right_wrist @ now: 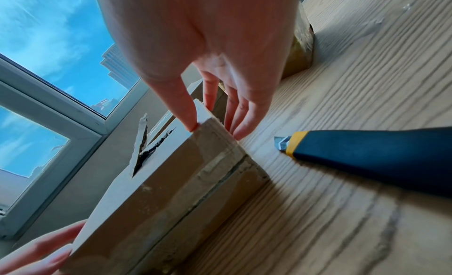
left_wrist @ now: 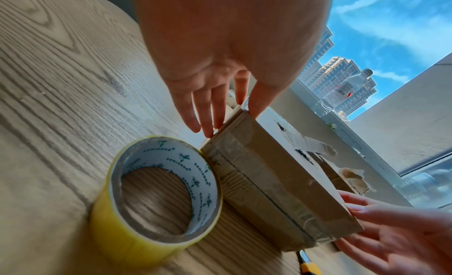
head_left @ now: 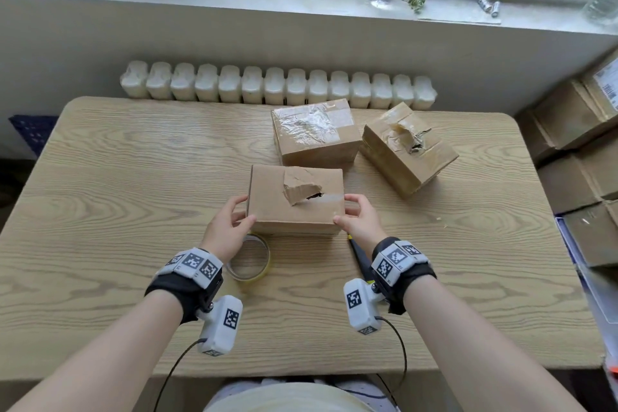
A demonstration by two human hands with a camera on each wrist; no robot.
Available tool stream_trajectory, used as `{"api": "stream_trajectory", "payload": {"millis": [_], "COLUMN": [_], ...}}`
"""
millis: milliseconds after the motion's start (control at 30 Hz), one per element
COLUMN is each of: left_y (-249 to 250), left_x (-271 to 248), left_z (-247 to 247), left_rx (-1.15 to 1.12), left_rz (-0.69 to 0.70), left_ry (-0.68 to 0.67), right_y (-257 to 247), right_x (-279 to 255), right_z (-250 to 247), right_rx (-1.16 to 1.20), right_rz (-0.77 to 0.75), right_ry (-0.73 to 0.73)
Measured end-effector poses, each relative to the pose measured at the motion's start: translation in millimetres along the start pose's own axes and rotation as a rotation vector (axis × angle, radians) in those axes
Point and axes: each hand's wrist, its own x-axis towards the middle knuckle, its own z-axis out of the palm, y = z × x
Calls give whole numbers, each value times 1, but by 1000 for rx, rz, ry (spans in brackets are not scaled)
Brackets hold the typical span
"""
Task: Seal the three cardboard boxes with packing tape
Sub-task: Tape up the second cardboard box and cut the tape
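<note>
- The left hand (left_wrist: 220, 70) holds one end of the cardboard box (left_wrist: 276, 174), thumb on top, fingers down the side.
- The right hand (left_wrist: 401, 238) holds the other end.
- A yellow tape roll (left_wrist: 156, 200) sits just below the left fingers, touching the box.

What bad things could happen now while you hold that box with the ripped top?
1. The utility knife lies right beside the right hand, its blade tip showing; the hand might brush it.
2. The near box has a torn, raised flap on top; tape may not lie flat there.
3. The tape roll sits against the box by the left hand; sliding the box could push it away.
</note>
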Motion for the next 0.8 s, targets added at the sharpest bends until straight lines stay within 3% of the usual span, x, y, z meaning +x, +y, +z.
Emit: {"api": "stream_trajectory", "payload": {"millis": [200, 300, 400, 500, 667, 800], "left_y": [-3, 3, 11, 10, -3, -4], "left_x": [2, 4, 7, 13, 8, 5], "left_z": [8, 12, 20, 26, 20, 16], "left_rx": [113, 366, 556, 658, 758, 831], "left_rz": [-7, 156, 326, 354, 409, 431], "left_ry": [24, 59, -60, -130, -89, -102], "right_y": [-4, -4, -6, -6, -6, -23], "right_x": [0, 1, 1, -1, -6, -11], "right_z": [-2, 1, 3, 4, 3, 7], "right_rx": [-65, -105, -121, -132, -280, -526], "right_rz": [-11, -11, 2, 11, 71, -175], "right_ry": [6, 17, 13, -7, -95, 29]}}
